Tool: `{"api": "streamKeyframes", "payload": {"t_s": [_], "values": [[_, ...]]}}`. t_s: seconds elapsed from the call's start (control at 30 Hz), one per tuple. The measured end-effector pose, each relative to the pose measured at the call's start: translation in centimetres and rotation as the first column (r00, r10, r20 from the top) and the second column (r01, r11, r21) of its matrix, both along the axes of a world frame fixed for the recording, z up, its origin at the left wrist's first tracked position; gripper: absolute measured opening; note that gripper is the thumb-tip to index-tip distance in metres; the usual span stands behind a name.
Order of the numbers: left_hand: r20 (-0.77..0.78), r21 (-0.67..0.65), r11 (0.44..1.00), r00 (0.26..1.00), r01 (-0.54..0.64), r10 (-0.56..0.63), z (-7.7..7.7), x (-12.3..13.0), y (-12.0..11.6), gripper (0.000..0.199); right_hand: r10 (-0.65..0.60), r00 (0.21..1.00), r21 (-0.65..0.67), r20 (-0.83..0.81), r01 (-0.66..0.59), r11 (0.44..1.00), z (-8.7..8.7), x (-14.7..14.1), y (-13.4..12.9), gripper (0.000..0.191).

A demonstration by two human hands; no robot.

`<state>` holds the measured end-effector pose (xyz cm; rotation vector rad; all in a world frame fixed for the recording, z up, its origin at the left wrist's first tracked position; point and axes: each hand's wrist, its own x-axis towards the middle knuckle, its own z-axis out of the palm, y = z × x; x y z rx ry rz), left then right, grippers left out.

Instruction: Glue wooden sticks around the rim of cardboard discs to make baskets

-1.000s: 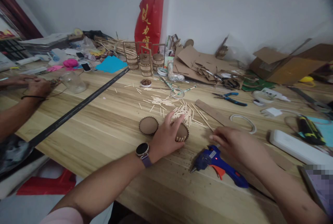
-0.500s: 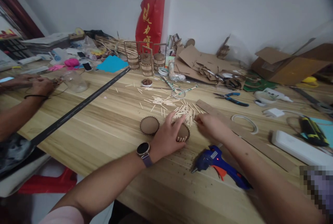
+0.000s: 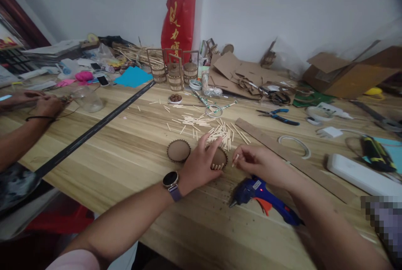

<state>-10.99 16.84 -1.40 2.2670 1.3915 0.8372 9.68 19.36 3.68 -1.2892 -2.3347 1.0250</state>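
Observation:
My left hand (image 3: 201, 162) spans a round cardboard base (image 3: 220, 158), its thumb at the near edge and its fingers over the far side. Short pale sticks stand upright along the near rim of this base, and the hand hides its left part. Just to the right, my right hand (image 3: 256, 162) pinches a short wooden stick (image 3: 235, 160) between thumb and fingertips. A second round cardboard base (image 3: 179, 151) with a notched rim lies left of my left hand. Beyond my fingers is a loose pile of short sticks (image 3: 223, 132). A blue glue gun (image 3: 251, 190) lies below my right hand.
A cardboard strip (image 3: 292, 159), pliers (image 3: 278, 116) and a white power strip (image 3: 361, 178) lie to the right. Little lidded baskets (image 3: 175, 78) stand at the back before a red bag (image 3: 179, 23). Left of a black strip (image 3: 103, 122), another person's hands (image 3: 47, 104) work near a clear jar (image 3: 88, 99).
My right hand has drawn back from the stick pile, slightly toward me, and a stick now shows in its fingertips. My left hand stays at the base. The view has shifted slightly.

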Motion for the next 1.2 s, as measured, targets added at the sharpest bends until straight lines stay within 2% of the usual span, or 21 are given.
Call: {"api": "streamKeyframes", "payload": {"t_s": [0.13,0.37,0.57,0.8,1.2], "values": [[0.004,0.002,1.000,1.000,0.005,-0.005,-0.1,0.0,0.1,0.094,0.021,1.000,-0.055,-0.009,-0.021,0.998,-0.1,-1.0,-0.5,0.011],[0.002,0.007,1.000,1.000,0.003,-0.003,0.0,0.1,0.1,0.092,0.055,0.993,0.061,0.104,-0.062,0.996,-0.9,-1.5,-0.3,0.013],[0.015,0.006,1.000,1.000,0.011,-0.011,-0.1,0.0,0.1,0.091,0.081,0.991,0.135,0.104,-0.094,0.986,-1.5,-1.7,-0.2,0.012],[0.038,-0.010,1.000,0.999,0.021,-0.020,0.0,0.0,0.2,0.091,0.199,0.965,0.302,0.169,-0.243,0.922,-1.4,-1.8,-0.2,0.014],[0.028,0.008,0.999,0.999,0.040,-0.040,-0.2,0.0,0.4,0.092,0.224,0.926,0.390,0.305,-0.336,0.858,-1.7,-1.4,0.2,0.018]]}}
